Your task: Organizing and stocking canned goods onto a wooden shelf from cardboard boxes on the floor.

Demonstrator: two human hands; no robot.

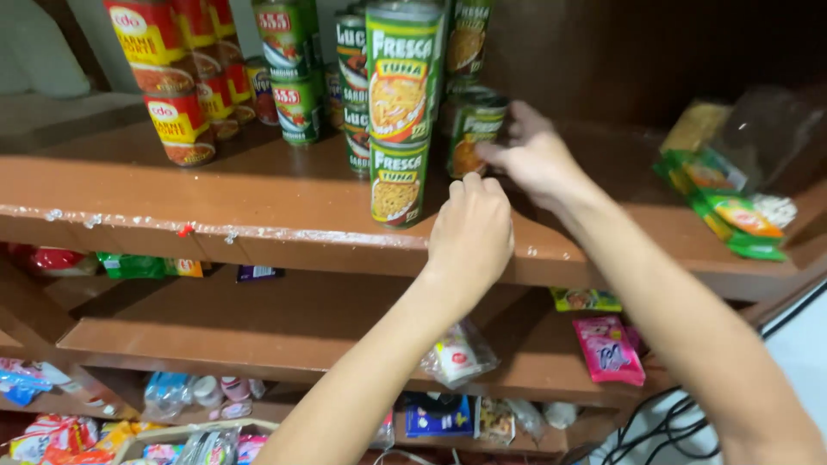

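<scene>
Stacked green tins [401,112] stand on the top brown shelf [258,207], a tall stack in front. My left hand [469,232] rests with curled fingers at the base of the front bottom tin [398,182], touching its right side. Reaching further back, my right hand [534,155] has its fingertips on a single green tin [474,129] standing behind the stack. Neither tin is lifted off the shelf.
Red tins [177,77] are stacked at the left of the top shelf. Green sachets [728,207] and a clear bag [762,129] lie at its right end. Lower shelves hold a pink sachet [607,349], small packets and bottles. Black cables [663,422] hang at the bottom right.
</scene>
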